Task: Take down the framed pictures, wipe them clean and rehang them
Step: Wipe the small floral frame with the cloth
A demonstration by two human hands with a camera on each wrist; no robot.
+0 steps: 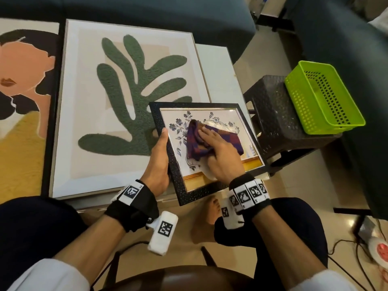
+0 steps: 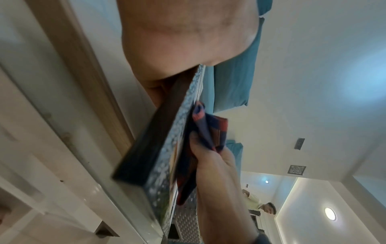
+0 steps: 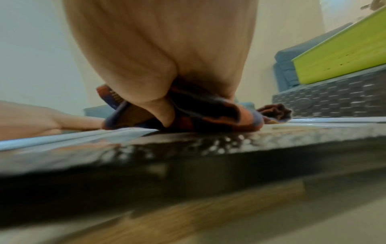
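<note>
A small black-framed picture (image 1: 199, 194) with a blue flower print lies tilted over the table's near right corner. My left hand (image 1: 159, 156) grips its left edge, thumb on top of the frame. On the glass, my right hand (image 1: 218, 152) holds a bunched purple-and-red checked cloth (image 1: 195, 143) and presses it down. In the left wrist view the frame's dark side (image 2: 158, 148) runs past my palm, and the cloth (image 2: 211, 132) sits pinched by the right hand's thumb. Seen from the right wrist, the cloth (image 3: 208, 115) is crumpled under the hand on the frame (image 3: 188, 148).
A large framed green-leaf picture (image 1: 126, 91) and a framed face picture (image 1: 21, 80) lie flat on the table. At the right, a green basket (image 1: 323, 97) stands on a black stool (image 1: 273, 114). A dark sofa (image 1: 147, 9) lies behind, and cables (image 1: 346, 244) cross the floor.
</note>
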